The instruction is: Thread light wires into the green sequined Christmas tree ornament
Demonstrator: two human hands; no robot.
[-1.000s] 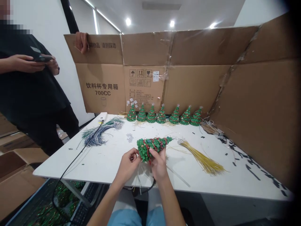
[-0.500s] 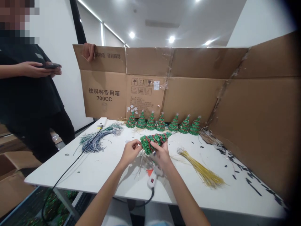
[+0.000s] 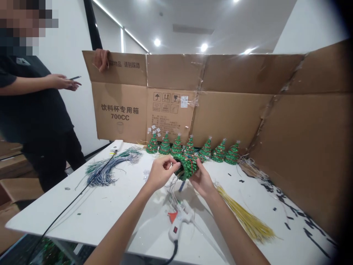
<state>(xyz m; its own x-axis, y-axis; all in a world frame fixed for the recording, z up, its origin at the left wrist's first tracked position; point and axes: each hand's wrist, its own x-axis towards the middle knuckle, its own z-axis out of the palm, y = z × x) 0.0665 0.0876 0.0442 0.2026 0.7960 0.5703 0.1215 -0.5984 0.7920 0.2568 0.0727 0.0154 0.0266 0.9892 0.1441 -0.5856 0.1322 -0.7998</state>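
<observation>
A small green beaded Christmas tree (image 3: 188,168) with red trim lies tilted between my hands above the table, its hollow base turned toward my left side. My right hand (image 3: 203,181) wraps round its body from the right. At the rim of the base, my left hand (image 3: 162,172) is closed, thumb and finger pinching the edge; what lies inside the base is hard to make out. Thin pale wires (image 3: 173,191) hang below the tree. Beneath them a white hot glue gun (image 3: 175,229) with an orange trigger rests on the table.
Several finished-looking trees (image 3: 219,151) line the back, before a cardboard wall (image 3: 231,110). Blue and green wires (image 3: 102,171) lie left, yellow wires (image 3: 245,217) right. Black scraps (image 3: 298,211) scatter along the right side. A black cable (image 3: 71,200) crosses the left. A person (image 3: 35,106) stands there.
The tree has been turned so its open base now shows, and both hands have shifted slightly right and up. The standing person's hands have moved right.
</observation>
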